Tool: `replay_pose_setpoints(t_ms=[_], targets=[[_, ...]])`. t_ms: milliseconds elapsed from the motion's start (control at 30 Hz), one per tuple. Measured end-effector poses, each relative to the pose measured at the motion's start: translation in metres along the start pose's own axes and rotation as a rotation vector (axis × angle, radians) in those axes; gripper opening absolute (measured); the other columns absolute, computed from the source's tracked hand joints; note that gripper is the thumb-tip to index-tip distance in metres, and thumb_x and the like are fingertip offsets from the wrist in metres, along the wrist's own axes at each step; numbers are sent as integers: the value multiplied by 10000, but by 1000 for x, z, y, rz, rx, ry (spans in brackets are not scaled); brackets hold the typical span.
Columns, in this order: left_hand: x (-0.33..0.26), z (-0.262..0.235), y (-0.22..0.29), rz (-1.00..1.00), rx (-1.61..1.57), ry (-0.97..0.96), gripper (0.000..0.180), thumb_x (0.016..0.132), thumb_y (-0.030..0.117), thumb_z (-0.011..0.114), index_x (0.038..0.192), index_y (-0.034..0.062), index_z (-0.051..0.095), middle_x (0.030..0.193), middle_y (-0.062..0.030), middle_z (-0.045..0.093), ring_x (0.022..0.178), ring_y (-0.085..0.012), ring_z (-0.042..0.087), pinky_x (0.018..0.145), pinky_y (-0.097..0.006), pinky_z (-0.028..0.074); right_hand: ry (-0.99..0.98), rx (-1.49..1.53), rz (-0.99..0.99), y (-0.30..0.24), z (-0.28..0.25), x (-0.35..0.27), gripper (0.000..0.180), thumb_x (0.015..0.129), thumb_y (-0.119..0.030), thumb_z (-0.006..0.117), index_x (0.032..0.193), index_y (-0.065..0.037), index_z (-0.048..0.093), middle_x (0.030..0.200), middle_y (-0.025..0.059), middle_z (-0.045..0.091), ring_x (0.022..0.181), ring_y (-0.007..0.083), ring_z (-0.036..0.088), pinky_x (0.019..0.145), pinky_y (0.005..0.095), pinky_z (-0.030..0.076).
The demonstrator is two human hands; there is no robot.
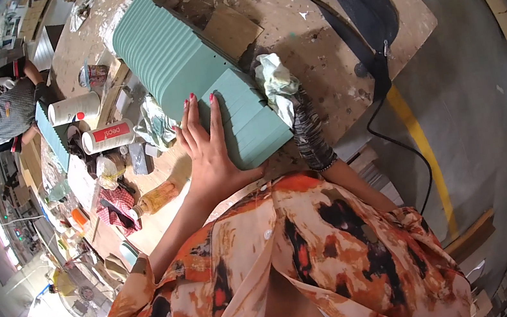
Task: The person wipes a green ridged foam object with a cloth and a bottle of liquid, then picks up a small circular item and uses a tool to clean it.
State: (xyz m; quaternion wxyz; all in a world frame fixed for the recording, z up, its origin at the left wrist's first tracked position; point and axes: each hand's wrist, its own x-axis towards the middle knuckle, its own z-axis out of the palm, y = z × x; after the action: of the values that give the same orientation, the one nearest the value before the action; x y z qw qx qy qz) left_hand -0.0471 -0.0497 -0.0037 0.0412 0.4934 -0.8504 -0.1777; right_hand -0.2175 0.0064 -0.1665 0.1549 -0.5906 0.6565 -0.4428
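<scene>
A long row of pale green painted pieces with wavy edges (176,49) lies on the worktable, packed side by side. At its near end is a flat green face with thin seams (248,120). My left hand (208,155) rests on the near left side of this face, fingers spread and pointing away. My right hand (303,105), in a dark patterned glove or sleeve, reaches along the right side of the row. A crumpled whitish rag (278,83) is bunched in it against the green pieces and hides most of its fingers.
Left of the row are white cups with red marks (109,136), another rag (156,123), an amber bottle (158,198) and a red checked cloth (117,210). A black bag (358,4) lies at the right, its cord hanging over the table edge. Another person (9,105) works at far left.
</scene>
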Motion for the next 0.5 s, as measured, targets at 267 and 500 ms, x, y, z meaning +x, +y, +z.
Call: replay_pose_setpoints(t_ms=[267, 500], targets=[[3, 0, -4, -9, -52, 40, 1278, 472, 479, 868, 1508, 95, 225, 1480, -290, 157, 1398, -462, 141, 1076, -640, 122, -420, 850, 515, -44, -57, 82, 417, 984, -250, 559, 1351, -64, 489, 1252, 129, 576, 1091, 198, 567, 943, 320, 465], [5, 4, -9, 48, -6, 83, 1126, 496, 481, 835, 1412, 38, 354, 1470, -270, 206, 1387, -446, 167, 1093, -587, 170, -383, 823, 281, -74, -42, 89, 521, 931, -78, 567, 1424, -38, 405, 1433, 199, 434, 1296, 268, 459, 1087, 377, 366]])
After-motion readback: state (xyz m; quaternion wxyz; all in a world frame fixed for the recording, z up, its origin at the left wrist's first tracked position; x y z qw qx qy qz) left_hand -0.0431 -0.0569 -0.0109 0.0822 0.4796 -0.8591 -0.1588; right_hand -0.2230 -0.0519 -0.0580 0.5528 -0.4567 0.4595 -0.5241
